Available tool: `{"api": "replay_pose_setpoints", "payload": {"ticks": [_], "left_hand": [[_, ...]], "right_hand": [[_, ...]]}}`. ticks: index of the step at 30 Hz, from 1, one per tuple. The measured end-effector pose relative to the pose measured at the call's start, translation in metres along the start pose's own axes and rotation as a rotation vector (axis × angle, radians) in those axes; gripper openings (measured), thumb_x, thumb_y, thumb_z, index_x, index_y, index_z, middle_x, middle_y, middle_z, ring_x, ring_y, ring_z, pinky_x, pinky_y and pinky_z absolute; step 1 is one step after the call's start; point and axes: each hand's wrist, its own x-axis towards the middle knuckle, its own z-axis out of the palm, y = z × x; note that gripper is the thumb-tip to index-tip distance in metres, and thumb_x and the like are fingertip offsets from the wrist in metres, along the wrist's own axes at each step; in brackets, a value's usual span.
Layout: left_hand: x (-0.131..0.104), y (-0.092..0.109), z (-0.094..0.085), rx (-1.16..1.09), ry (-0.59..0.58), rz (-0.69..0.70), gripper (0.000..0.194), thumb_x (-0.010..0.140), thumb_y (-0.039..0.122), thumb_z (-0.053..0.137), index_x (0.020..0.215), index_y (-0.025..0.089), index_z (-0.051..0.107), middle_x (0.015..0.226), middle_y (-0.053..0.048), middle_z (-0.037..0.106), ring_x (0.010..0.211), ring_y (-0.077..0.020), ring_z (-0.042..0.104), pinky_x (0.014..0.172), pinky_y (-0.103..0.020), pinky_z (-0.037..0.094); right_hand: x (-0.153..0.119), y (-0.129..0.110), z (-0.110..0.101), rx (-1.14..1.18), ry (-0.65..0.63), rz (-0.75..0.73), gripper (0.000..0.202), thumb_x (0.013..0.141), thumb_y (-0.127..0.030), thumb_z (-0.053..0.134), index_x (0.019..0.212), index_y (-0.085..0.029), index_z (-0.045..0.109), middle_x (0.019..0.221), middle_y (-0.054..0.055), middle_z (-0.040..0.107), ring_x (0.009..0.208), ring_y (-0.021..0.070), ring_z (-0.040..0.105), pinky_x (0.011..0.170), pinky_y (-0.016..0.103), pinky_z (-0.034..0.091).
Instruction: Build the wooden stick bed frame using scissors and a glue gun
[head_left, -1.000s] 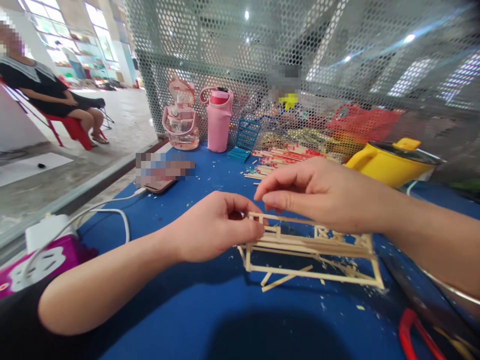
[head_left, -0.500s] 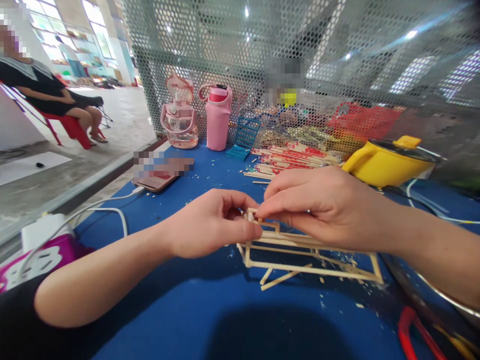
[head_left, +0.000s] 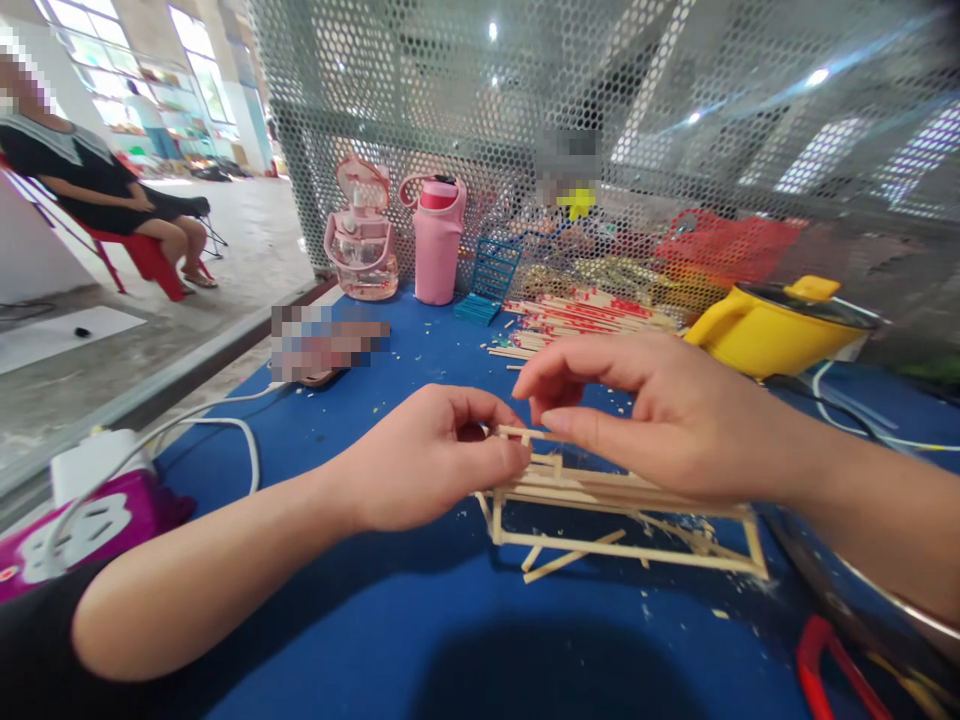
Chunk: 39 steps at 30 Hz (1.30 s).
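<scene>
A small frame of pale wooden sticks [head_left: 630,547] stands on the blue tabletop [head_left: 345,620]. At its upper left end my left hand [head_left: 427,455] is closed, thumb and fingers pinching the raised stick part; the fingertips are partly hidden. My right hand [head_left: 652,410] is over the frame's upper side, its curled fingers apart from the thumb. The thumb tip lies by a thin top stick [head_left: 536,433], and I cannot tell whether it touches. Two short loose sticks [head_left: 574,560] lie beneath the frame.
Behind the frame are a pile of red-tipped sticks [head_left: 585,315], a yellow pot [head_left: 780,335], a blue stand [head_left: 487,285] and two pink bottles [head_left: 437,245]. A phone [head_left: 322,350] with a white cable lies left. Red-handled tool [head_left: 832,665] sits front right. A seated person [head_left: 97,190] is beyond.
My right fingers have lifted off the raised end and spread from the thumb, uncovering the thin top stick. My left hand keeps its pinch there.
</scene>
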Motion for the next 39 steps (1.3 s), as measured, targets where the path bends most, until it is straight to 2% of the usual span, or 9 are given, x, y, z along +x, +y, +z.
{"api": "replay_pose_setpoints", "payload": {"ticks": [12,19,21,25,26,28,31,34,39], "left_hand": [[0.0,-0.002,-0.002,-0.022,0.011,0.013,0.017,0.071,0.026,0.063,0.083,0.015,0.064,0.07,0.001,0.061,0.063,-0.0115,0.053,0.06,-0.023,0.041],[0.008,-0.009,-0.008,-0.009,0.05,0.117,0.033,0.077,0.031,0.062,0.107,0.016,0.065,0.085,-0.002,0.066,0.062,-0.0093,0.051,0.06,-0.023,0.041],[0.002,-0.008,-0.008,0.068,0.147,0.134,0.042,0.08,0.038,0.06,0.116,0.018,0.061,0.088,-0.003,0.065,0.061,-0.0095,0.049,0.058,-0.024,0.04],[-0.041,-0.003,0.013,0.307,0.648,0.228,0.038,0.085,0.042,0.055,0.115,0.02,0.06,0.087,-0.003,0.063,0.062,-0.011,0.048,0.055,-0.023,0.038],[-0.055,-0.005,0.025,0.328,0.64,0.25,0.032,0.086,0.041,0.052,0.109,0.02,0.062,0.083,-0.002,0.063,0.063,-0.0115,0.049,0.056,-0.023,0.038],[-0.082,-0.012,0.053,0.329,0.42,0.274,0.024,0.088,0.038,0.051,0.089,0.019,0.066,0.076,-0.002,0.063,0.069,-0.013,0.054,0.063,-0.023,0.041],[-0.106,-0.032,0.095,0.267,0.103,0.213,0.025,0.089,0.036,0.05,0.085,0.019,0.068,0.078,-0.004,0.066,0.07,-0.0139,0.056,0.065,-0.024,0.041],[-0.112,-0.046,0.119,0.202,0.082,0.205,0.029,0.09,0.037,0.049,0.084,0.016,0.068,0.08,-0.006,0.066,0.073,-0.0152,0.057,0.067,-0.025,0.042],[-0.11,-0.044,0.123,0.178,-0.022,0.213,0.028,0.087,0.037,0.055,0.081,0.015,0.071,0.076,-0.006,0.066,0.071,-0.0149,0.055,0.068,-0.024,0.041]], "right_hand": [[0.003,0.009,0.001,-0.055,-0.099,-0.229,0.015,0.087,-0.014,0.054,0.085,-0.017,0.069,0.083,0.002,0.066,0.077,0.0108,0.06,0.07,0.023,0.045],[-0.026,-0.007,-0.018,-0.168,0.169,-0.102,0.01,0.087,-0.024,0.058,0.083,-0.018,0.065,0.082,0.0,0.067,0.075,0.0114,0.06,0.07,0.023,0.045],[-0.054,-0.02,-0.018,-0.2,0.208,-0.042,0.007,0.086,-0.024,0.059,0.083,-0.02,0.065,0.082,0.0,0.068,0.074,0.0114,0.062,0.068,0.022,0.046],[-0.118,-0.053,0.011,-0.189,0.316,0.072,0.006,0.085,-0.021,0.06,0.085,-0.024,0.065,0.081,0.0,0.068,0.077,0.0122,0.063,0.07,0.021,0.05],[-0.13,-0.062,0.023,-0.159,0.354,0.081,0.006,0.085,-0.021,0.059,0.083,-0.024,0.065,0.077,0.0,0.067,0.073,0.0118,0.063,0.065,0.02,0.05],[-0.149,-0.076,0.049,-0.084,0.406,0.111,0.007,0.085,-0.018,0.059,0.084,-0.023,0.064,0.075,0.001,0.066,0.071,0.0126,0.063,0.063,0.021,0.052],[-0.16,-0.09,0.081,-0.014,0.471,0.128,0.012,0.084,-0.013,0.056,0.085,-0.022,0.064,0.074,0.002,0.065,0.07,0.0143,0.061,0.062,0.026,0.052],[-0.165,-0.1,0.095,-0.008,0.518,0.14,0.012,0.085,-0.012,0.056,0.085,-0.021,0.064,0.074,0.004,0.064,0.07,0.0154,0.06,0.063,0.028,0.051],[-0.183,-0.109,0.09,0.088,0.46,0.165,0.013,0.087,-0.017,0.054,0.088,-0.022,0.066,0.079,0.003,0.066,0.074,0.0147,0.061,0.066,0.027,0.051]]}}
